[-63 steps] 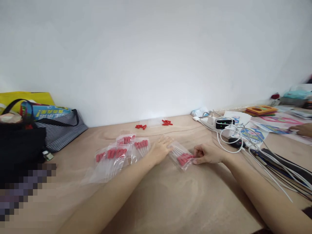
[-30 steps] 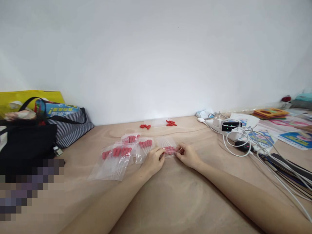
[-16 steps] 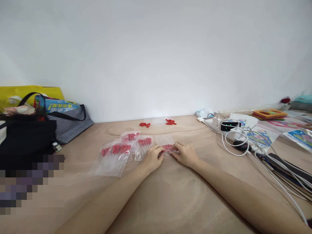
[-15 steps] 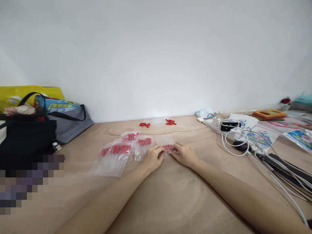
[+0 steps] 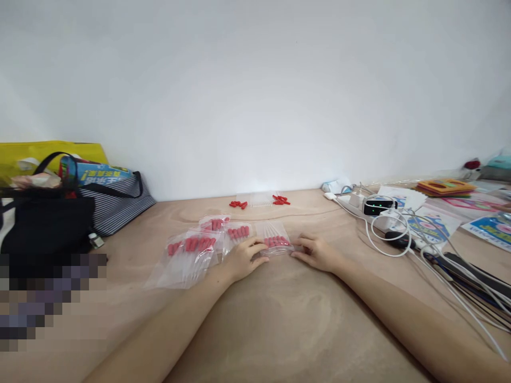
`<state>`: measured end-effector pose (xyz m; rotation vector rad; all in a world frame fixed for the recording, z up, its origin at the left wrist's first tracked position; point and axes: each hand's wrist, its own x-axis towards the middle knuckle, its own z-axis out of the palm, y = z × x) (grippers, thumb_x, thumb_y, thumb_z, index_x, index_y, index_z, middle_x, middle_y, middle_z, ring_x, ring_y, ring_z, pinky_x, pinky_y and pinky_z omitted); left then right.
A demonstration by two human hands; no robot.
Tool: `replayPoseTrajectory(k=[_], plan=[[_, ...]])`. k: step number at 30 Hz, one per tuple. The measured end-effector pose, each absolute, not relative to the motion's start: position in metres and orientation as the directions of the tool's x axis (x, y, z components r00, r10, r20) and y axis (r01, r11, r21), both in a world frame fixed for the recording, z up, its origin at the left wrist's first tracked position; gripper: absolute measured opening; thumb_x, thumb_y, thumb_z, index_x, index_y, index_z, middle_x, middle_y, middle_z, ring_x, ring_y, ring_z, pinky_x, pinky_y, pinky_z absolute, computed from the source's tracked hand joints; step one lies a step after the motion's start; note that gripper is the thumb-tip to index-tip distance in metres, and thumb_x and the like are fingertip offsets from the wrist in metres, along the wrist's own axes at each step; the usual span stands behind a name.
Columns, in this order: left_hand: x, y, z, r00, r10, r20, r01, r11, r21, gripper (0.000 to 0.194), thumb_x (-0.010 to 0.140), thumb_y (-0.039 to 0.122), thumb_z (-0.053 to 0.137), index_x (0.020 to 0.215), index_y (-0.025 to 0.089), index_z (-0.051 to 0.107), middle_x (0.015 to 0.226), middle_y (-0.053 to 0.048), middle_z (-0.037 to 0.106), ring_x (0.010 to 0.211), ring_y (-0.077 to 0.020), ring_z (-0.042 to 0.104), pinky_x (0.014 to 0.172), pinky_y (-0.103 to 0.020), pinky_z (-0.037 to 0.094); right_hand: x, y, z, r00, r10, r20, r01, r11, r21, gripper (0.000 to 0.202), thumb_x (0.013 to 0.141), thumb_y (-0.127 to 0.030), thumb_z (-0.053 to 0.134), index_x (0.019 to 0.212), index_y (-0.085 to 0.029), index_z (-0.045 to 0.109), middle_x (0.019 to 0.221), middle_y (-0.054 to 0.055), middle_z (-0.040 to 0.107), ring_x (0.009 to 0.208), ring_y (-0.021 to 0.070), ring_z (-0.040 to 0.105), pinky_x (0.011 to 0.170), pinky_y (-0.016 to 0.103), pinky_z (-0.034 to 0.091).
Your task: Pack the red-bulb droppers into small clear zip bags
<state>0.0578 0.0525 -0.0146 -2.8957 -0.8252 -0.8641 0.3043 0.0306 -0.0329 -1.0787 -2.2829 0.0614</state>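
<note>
A clear zip bag (image 5: pixel 274 230) lies flat on the table between my hands, with several red-tipped white sticks in a row inside it. My left hand (image 5: pixel 244 259) rests at the bag's left edge, fingers stretched and thumb apart, the fingertips touching or nearly touching it. On the other side, my right hand (image 5: pixel 319 253) lies just off the bag's right corner, its thumb and fingers spread with nothing in them. Left of these, more filled bags overlap: a nearer bag (image 5: pixel 199 250), a bag behind it (image 5: pixel 214 222), and another bag (image 5: pixel 238 232) partly behind my left hand.
Loose red pieces (image 5: pixel 238 204) and more red pieces (image 5: pixel 281 200) lie by the wall, beside white sticks (image 5: pixel 259 199). Bags (image 5: pixel 115 199) stand at left. A power strip with cables (image 5: pixel 379 207), printed packets (image 5: pixel 431 226) and coloured sheets (image 5: pixel 446 186) cover the right side.
My fingers have let go of the bag's near edge and opened. My right hand has moved right, off the bag; my left has shifted slightly left. The bag's red tips now show fully.
</note>
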Motion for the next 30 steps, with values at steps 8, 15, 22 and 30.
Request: replayPoseTrajectory(k=[8,15,22,30], plan=[[0.053,0.063,-0.016,0.849,0.189,0.494,0.388,-0.858,-0.338,0.023,0.086,0.012,0.035,0.086,0.012,0.058,0.084,-0.007,0.063,0.073,-0.0148,0.060,0.065,-0.025,0.050,0.303,0.038,-0.034,-0.670,0.540,0.509,0.711,0.665,0.230,0.027,0.087,-0.025,0.037,0.082,-0.018,0.063,0.071,0.005,0.059,0.064,0.0133,0.052,0.063,0.027,0.038],[0.060,0.070,-0.020,0.884,0.102,0.456,0.344,-0.803,-0.488,0.026,0.085,0.004,0.033,0.081,0.009,0.058,0.078,-0.008,0.064,0.067,-0.0159,0.060,0.057,-0.026,0.051,0.302,0.047,-0.035,-0.698,0.496,0.516,0.695,0.645,0.319,0.030,0.088,-0.019,0.033,0.076,-0.016,0.060,0.064,0.004,0.056,0.057,0.0120,0.048,0.057,0.026,0.034],[0.053,0.074,-0.022,0.869,0.096,0.484,0.345,-0.821,-0.455,0.033,0.087,0.006,0.027,0.079,0.011,0.058,0.078,-0.008,0.063,0.065,-0.0140,0.060,0.057,-0.024,0.050,0.307,0.043,-0.032,-0.743,0.371,0.556,0.630,0.668,0.396,0.028,0.088,-0.018,0.034,0.074,-0.016,0.058,0.063,0.004,0.054,0.058,0.0120,0.046,0.056,0.027,0.032],[0.054,0.073,-0.018,0.896,0.066,0.439,0.294,-0.829,-0.475,0.036,0.088,0.007,0.024,0.081,0.011,0.059,0.077,-0.009,0.063,0.061,-0.0133,0.060,0.054,-0.024,0.050,0.307,0.046,-0.031,-0.789,0.346,0.508,0.584,0.681,0.442,0.028,0.088,-0.014,0.033,0.072,-0.014,0.057,0.063,0.004,0.053,0.058,0.0122,0.043,0.055,0.028,0.030]])
